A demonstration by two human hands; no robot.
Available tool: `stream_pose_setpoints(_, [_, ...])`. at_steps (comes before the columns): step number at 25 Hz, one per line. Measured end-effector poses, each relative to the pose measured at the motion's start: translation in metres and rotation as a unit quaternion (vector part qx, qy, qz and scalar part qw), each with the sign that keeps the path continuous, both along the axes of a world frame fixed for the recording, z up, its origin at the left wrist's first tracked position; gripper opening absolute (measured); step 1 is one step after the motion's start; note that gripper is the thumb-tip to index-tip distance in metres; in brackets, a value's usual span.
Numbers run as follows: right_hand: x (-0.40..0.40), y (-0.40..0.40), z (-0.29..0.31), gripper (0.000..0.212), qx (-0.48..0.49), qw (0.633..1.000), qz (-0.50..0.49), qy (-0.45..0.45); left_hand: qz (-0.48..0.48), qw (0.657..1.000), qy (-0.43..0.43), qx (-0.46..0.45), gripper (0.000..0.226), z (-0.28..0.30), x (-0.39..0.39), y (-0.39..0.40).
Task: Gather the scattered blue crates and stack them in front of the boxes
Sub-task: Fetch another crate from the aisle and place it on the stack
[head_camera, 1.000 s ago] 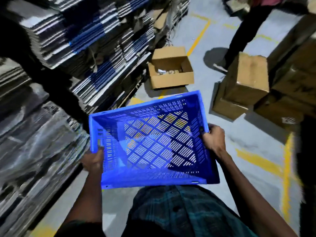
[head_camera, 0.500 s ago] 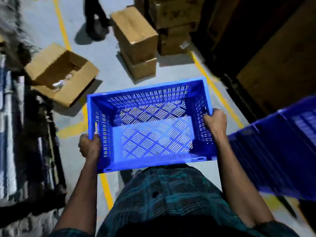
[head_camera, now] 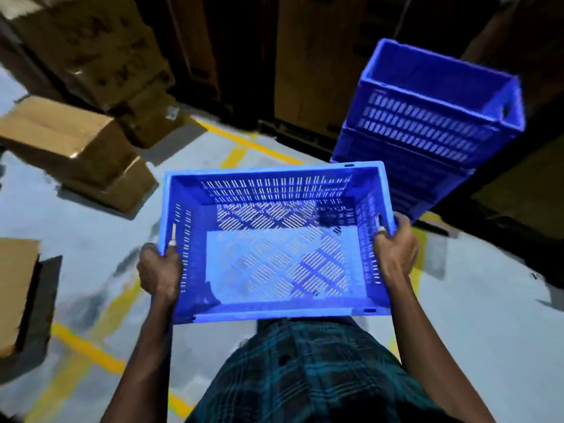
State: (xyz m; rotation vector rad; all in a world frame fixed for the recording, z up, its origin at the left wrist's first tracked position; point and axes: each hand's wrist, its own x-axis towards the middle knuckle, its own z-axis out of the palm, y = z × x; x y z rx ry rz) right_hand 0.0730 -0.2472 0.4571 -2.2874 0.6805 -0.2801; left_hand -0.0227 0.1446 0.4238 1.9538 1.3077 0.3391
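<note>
We are carrying an empty blue plastic crate with slotted walls [head_camera: 276, 239] in front of our body, open side up. Our left hand [head_camera: 160, 270] is wrapped tight around the left short end, and our right hand [head_camera: 395, 250] is wrapped tight around the right short end, so both hands are closed on the crate. The long side of the crate runs from left to right, across us. The stack of blue plastic crates [head_camera: 427, 129] stands ahead of us and off to the right, just past the far right corner of the crate we hold. It stands on the grey floor with yellow lines [head_camera: 91, 227], right in front of the tall dark brown boxes [head_camera: 305, 62]. Our right hand is the hand nearer to the stack. The top crate on the stack looks turned a bit compared with ours, so we think we must swing our crate to the right, lift it, and line up the long sides before we set it down. More brown cardboard boxes [head_camera: 70, 132] sit on the floor to our left, well apart from the stack.
</note>
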Motion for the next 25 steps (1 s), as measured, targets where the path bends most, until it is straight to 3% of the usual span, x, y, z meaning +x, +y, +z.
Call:
stream_pose_setpoints(4, [0.001, -0.052, 0.011, 0.039, -0.005, 0.994, -0.090, -0.062, -0.064, 0.996, -0.050, 0.033, 0.036, 0.026, 0.059, -0.051])
stream_pose_setpoints(14, [0.084, -0.182, 0.066, 0.034, -0.039, 0.962, -0.164, -0.214, -0.084, 0.981, -0.171, 0.044, 0.033, 0.077, 0.201, -0.187])
stream_pose_setpoints(25, [0.180, -0.245, 0.128, 0.034, -0.129, 0.935, -0.207, -0.257, -0.166, 0.957, -0.233, 0.051, 0.032, 0.140, 0.350, -0.256])
